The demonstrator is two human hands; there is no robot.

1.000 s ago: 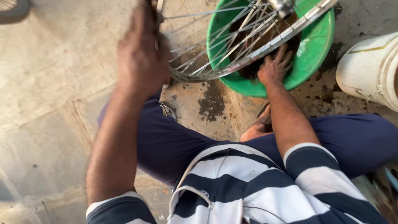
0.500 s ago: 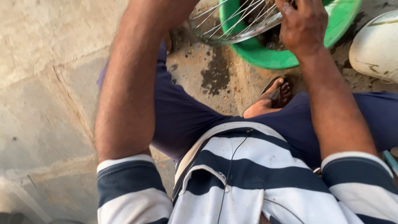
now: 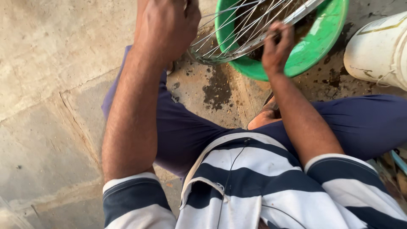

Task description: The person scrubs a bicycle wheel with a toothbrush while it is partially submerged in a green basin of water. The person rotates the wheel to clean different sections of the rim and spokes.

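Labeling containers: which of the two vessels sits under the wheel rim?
The green basin. The spoked wheel rim lies across it, with the right hand on the rim above it. The white bucket stands apart at the right edge.

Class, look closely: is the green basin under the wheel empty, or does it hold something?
Not empty: dark, wet-looking matter lies inside the green basin, seen through the wheel spokes.

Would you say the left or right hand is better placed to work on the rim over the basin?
Probably the right hand: it touches the rim directly above the green basin, while the left hand steadies the wheel's outer edge.
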